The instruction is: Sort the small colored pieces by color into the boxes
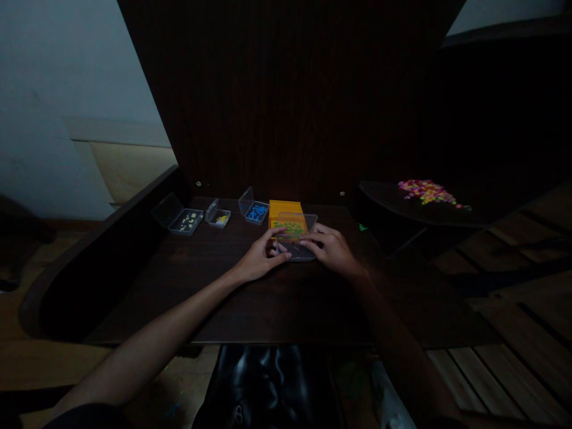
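Observation:
Both my hands rest on a small clear plastic box (pixel 298 250) in the middle of a dark wooden desk (pixel 232 304). My left hand (pixel 261 259) grips the box's left side with curled fingers. My right hand (pixel 328 247) holds the right side, fingers laid over its raised lid. The open box shows green and yellow small pieces (pixel 289 227) inside. An orange box (pixel 286 210) stands just behind it. The scene is dim.
Three small open clear boxes stand in a row at the desk's back: one with pale pieces (pixel 184 221), one with yellow pieces (pixel 218 218), one with blue pieces (pixel 255 211). A pile of pink and yellow pieces (pixel 426 192) lies on a dark side shelf at right.

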A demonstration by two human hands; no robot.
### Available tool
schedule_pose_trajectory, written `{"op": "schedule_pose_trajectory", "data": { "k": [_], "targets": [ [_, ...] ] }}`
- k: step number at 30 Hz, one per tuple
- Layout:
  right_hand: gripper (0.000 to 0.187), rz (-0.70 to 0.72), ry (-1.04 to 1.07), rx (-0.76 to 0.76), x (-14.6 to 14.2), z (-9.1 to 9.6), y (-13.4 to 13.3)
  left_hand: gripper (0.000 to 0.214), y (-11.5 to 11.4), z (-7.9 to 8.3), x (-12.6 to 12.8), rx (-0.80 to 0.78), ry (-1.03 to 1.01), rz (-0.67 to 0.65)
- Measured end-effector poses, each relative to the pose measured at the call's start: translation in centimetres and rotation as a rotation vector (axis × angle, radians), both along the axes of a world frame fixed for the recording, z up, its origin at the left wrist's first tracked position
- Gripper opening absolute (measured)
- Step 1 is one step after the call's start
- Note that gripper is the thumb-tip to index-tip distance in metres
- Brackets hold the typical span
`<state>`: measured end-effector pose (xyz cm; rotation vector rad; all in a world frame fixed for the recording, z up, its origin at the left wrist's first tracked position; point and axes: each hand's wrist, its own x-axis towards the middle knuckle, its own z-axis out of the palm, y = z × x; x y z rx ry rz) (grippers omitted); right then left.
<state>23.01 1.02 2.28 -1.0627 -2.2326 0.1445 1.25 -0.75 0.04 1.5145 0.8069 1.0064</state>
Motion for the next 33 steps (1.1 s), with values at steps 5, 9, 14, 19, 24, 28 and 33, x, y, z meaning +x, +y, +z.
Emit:
{"op": "schedule_pose_trajectory", "data": {
  "k": [5,9,14,19,24,28,33],
  "targets": [
    [0.025,-0.087,-0.05,-0.14,0.1,0.0,0.1,0.066,0.1,-0.2,0.0,0.003,-0.014,0.0],
    [0.028,-0.129,-0.091,-0.212,0.1,0.3,0.0,0.066,0.2,-0.4,0.0,-0.009,-0.019,0.002],
    [0.028,-0.119,-0.058,-0.246,0.2,0.9,-0.3,0.066,0.3,-0.4,-0.1,-0.002,-0.019,-0.001],
    [0.024,-0.049,-0.085,-0.306,0.1,0.8,-0.4,0.067,0.1,-0.3,0.0,-0.02,-0.02,-0.003],
    [0.022,-0.051,-0.122,-0.322,0.1,0.7,-0.3,0.065,0.0,-0.4,0.1,-0.014,-0.017,-0.005],
    [0.024,-0.065,-0.152,-0.31,0.0,0.7,-0.3,0.066,0.0,-0.5,0.1,-0.011,-0.002,-0.001],
    [0.029,-0.084,-0.213,-0.248,-0.1,0.5,-0.4,0.068,0.0,-0.4,0.1,-0.016,-0.019,-0.002]
  ]
}}
